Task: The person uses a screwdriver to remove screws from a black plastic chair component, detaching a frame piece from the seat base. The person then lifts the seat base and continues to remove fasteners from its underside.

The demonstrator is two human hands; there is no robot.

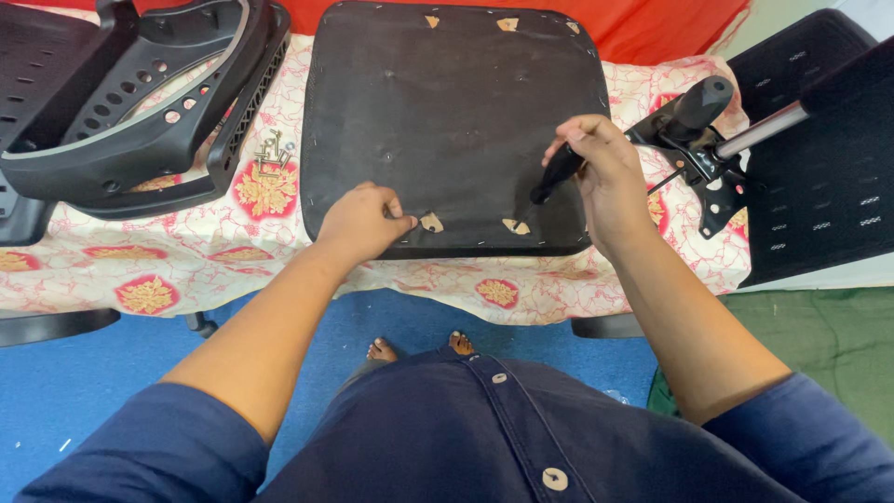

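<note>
A black fabric-covered chair seat (pixel 456 102) lies underside up on a table, with small cut holes showing light wood near its corners. My left hand (pixel 361 221) rests on the seat's near edge, fingertips beside one hole (pixel 431 223). My right hand (pixel 605 172) grips a black-handled screwdriver (pixel 557 173); its tip points down at the other near hole (pixel 517 226).
A floral cloth (pixel 186 265) covers the table. Black plastic chair armrests and frame parts (pixel 140 102) lie at left, with several loose screws (pixel 271 154) beside them. A metal chair mechanism with lever (pixel 703 140) and a mesh backrest (pixel 824 158) sit at right. Blue floor below.
</note>
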